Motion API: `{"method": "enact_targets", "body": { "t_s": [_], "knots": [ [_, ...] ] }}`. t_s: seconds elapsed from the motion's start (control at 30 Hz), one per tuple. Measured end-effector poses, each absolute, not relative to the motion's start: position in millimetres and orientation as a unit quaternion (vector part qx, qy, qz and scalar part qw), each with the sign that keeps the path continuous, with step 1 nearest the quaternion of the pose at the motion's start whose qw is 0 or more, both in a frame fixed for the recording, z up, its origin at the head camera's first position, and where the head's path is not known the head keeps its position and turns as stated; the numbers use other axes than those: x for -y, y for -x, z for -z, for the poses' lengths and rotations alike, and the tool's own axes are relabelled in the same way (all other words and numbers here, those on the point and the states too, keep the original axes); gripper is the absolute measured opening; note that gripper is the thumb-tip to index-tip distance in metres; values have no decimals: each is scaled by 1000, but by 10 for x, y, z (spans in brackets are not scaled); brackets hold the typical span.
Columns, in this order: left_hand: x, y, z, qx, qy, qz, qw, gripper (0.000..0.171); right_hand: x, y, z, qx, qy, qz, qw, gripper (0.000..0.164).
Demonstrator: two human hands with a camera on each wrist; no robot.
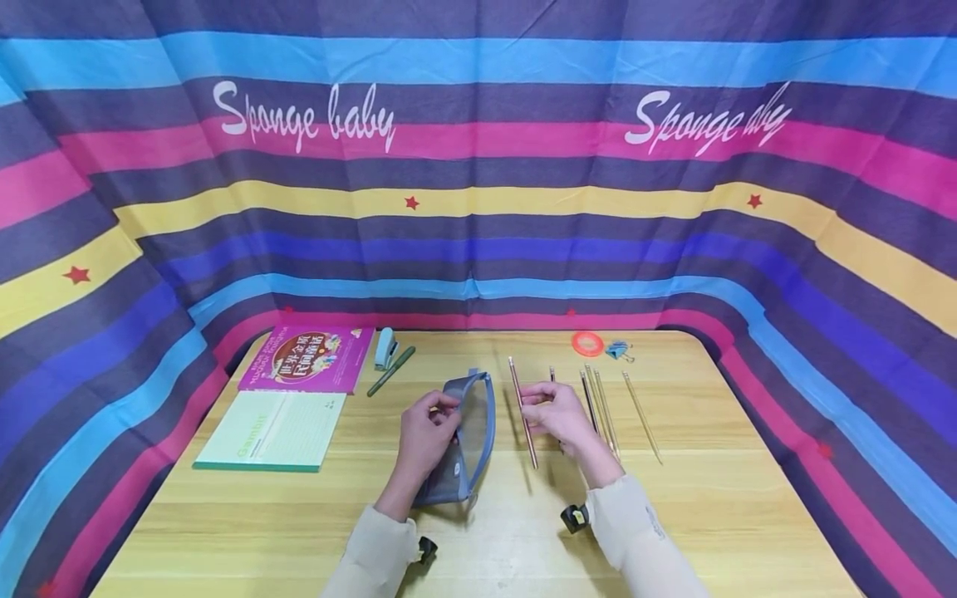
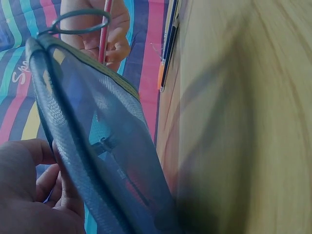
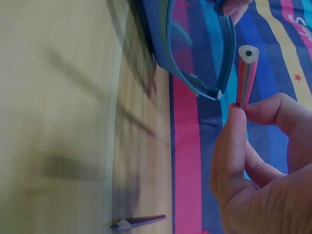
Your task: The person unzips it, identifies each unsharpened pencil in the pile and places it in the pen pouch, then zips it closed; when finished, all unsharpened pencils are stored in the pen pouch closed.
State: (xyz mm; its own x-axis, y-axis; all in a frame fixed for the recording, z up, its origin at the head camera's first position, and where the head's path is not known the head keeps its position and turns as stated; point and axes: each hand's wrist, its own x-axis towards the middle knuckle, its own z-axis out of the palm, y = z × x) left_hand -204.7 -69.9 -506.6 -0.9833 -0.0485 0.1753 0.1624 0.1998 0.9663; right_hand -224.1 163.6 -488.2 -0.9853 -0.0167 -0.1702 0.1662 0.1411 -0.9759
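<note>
My left hand point(image 1: 428, 436) pinches the left edge of a blue-grey mesh pencil case point(image 1: 449, 480), whose zipped mouth gapes toward the right. In the left wrist view the see-through mesh of the pencil case point(image 2: 122, 141) stands beside the fingers point(image 2: 41, 151). Between thumb and fingertips, my right hand point(image 1: 557, 413) pinches a pink-red pencil point(image 1: 523, 413), raised above the table just right of the case mouth. The right wrist view shows this pencil point(image 3: 246, 73) end-on, its flat end toward the camera. Several more pencils point(image 1: 601, 407) lie on the table behind and right of the right hand.
At the left lie a purple book point(image 1: 254, 375) and a pale green notebook point(image 1: 284, 432). A light blue stapler point(image 1: 385, 347) and a green pen point(image 1: 391, 371) are near them. Toward the back right sit an orange ring of tape point(image 1: 587, 333) and blue binder clips point(image 1: 619, 350). Striped cloth point(image 1: 478, 257) surrounds the table.
</note>
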Motion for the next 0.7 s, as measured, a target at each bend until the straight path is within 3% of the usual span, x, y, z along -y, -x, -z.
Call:
{"method": "enact_targets", "body": {
  "t_s": [0.7],
  "knots": [
    [692,2050,5057,770,39,631,85,13,-1434,2062,4976,-725,-19,677,124,37]
  ]
}}
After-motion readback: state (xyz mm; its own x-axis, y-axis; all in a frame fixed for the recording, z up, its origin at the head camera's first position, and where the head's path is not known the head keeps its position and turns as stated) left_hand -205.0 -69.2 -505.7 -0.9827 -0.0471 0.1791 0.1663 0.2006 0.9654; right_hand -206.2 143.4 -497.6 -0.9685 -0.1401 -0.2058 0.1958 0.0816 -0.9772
